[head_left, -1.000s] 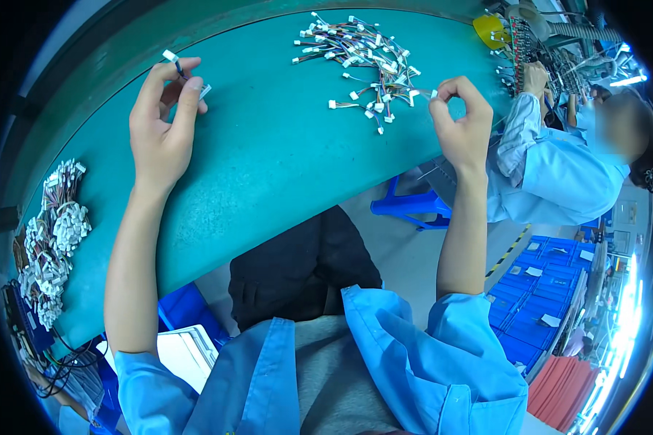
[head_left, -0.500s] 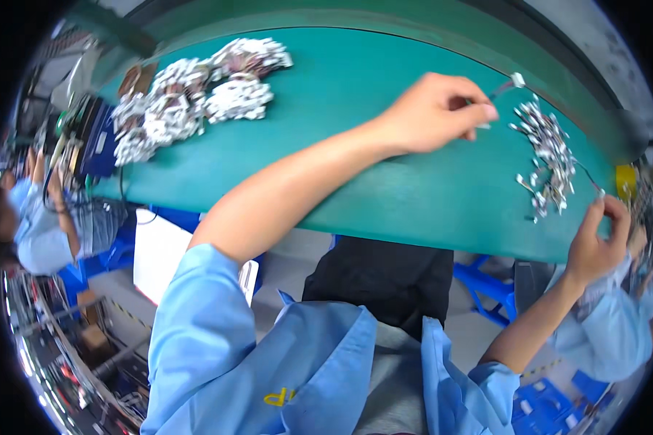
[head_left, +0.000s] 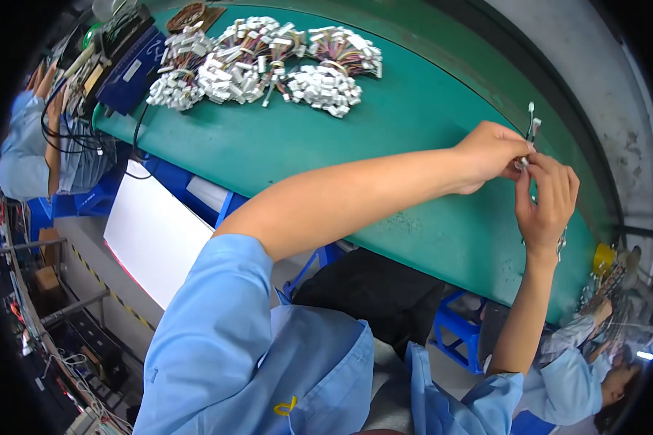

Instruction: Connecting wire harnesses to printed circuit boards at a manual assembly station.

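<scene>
My left hand (head_left: pixel 492 156) and my right hand (head_left: pixel 548 199) meet over the right part of the green table (head_left: pixel 421 130). Pinched in the left fingers are short wire cables (head_left: pixel 533 133), whose small white connectors stick up past the fingertips. The right thumb and fingertips close on a small white connector (head_left: pixel 522 162) right beside the left fingers. Whether the two ends are joined cannot be made out. Behind the right hand, the pile of loose wire cables (head_left: pixel 561 245) is mostly hidden, with only its edge showing.
Several bundles of white-connector cables (head_left: pixel 232 69) lie at the table's far left, near a dark blue box (head_left: pixel 130 69). A yellow tape roll (head_left: pixel 603 259) is at the right end. Co-workers in blue sit on both sides. A white board (head_left: pixel 156 232) stands below the left edge.
My right hand has come up and left from the table's right edge to meet my left hand. The view has turned, so the bundles appear higher and further right.
</scene>
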`<control>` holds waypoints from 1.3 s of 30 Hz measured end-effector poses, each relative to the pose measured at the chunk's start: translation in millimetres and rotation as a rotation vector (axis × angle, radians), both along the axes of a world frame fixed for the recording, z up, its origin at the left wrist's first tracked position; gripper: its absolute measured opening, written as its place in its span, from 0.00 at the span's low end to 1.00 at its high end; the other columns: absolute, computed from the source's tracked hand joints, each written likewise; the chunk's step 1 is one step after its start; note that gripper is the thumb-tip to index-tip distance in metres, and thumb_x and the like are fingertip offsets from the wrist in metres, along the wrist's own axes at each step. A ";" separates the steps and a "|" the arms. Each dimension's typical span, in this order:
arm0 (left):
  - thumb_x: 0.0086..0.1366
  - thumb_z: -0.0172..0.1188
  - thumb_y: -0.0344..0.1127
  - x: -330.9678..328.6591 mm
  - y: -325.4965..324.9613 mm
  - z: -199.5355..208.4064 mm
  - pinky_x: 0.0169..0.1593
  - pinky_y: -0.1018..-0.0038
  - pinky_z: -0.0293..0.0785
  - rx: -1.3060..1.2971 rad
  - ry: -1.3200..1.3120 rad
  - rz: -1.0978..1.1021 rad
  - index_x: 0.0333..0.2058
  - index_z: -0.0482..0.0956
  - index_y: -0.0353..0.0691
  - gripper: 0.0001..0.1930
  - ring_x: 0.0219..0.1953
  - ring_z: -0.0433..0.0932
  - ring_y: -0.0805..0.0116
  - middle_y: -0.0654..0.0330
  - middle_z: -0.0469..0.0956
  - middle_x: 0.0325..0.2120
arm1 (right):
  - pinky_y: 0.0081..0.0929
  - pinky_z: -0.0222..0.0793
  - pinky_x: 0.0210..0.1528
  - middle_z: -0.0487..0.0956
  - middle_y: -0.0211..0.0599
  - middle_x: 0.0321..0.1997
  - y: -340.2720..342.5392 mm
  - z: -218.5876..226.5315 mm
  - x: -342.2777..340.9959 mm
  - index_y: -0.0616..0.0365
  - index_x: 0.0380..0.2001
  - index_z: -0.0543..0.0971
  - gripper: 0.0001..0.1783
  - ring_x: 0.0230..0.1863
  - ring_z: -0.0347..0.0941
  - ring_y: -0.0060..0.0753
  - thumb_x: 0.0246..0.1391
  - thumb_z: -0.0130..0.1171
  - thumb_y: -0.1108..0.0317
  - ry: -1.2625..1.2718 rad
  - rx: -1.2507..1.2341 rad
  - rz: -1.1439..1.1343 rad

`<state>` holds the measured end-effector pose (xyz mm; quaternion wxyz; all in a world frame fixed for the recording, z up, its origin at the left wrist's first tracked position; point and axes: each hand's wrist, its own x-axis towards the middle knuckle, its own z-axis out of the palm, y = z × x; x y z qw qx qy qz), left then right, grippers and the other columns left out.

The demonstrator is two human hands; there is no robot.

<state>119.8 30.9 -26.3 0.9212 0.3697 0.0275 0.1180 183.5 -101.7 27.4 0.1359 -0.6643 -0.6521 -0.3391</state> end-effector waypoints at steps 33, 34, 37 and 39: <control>0.66 0.60 0.38 1.1 19.8 -15.3 0.30 0.76 0.65 0.103 -0.044 -0.033 0.26 0.70 0.42 0.12 0.25 0.67 0.75 0.66 0.70 0.21 | 0.28 0.61 0.51 0.77 0.31 0.37 268.9 16.0 -107.8 0.56 0.32 0.83 0.05 0.35 0.69 0.32 0.51 0.61 0.74 0.391 -0.281 0.628; 0.66 0.60 0.39 -1.1 20.7 -14.4 0.31 0.77 0.66 0.072 -0.055 -0.041 0.26 0.70 0.42 0.12 0.26 0.67 0.76 0.66 0.70 0.22 | 0.28 0.61 0.51 0.77 0.32 0.37 266.1 20.3 -106.0 0.56 0.31 0.82 0.04 0.35 0.69 0.32 0.51 0.61 0.74 0.402 -0.270 0.635; 0.67 0.61 0.40 -6.2 21.7 -12.0 0.36 0.79 0.66 0.025 -0.117 -0.037 0.29 0.72 0.44 0.10 0.30 0.68 0.78 0.67 0.71 0.25 | 0.27 0.61 0.50 0.77 0.32 0.36 252.5 32.8 -97.6 0.57 0.30 0.82 0.03 0.35 0.68 0.32 0.51 0.62 0.74 0.418 -0.242 0.634; 0.68 0.61 0.40 -11.1 24.8 -8.6 0.38 0.80 0.66 0.041 -0.167 -0.028 0.32 0.73 0.44 0.09 0.32 0.68 0.79 0.67 0.71 0.27 | 0.28 0.63 0.50 0.78 0.31 0.38 232.5 42.0 -92.0 0.57 0.33 0.80 0.07 0.36 0.69 0.31 0.48 0.61 0.78 0.410 -0.174 0.660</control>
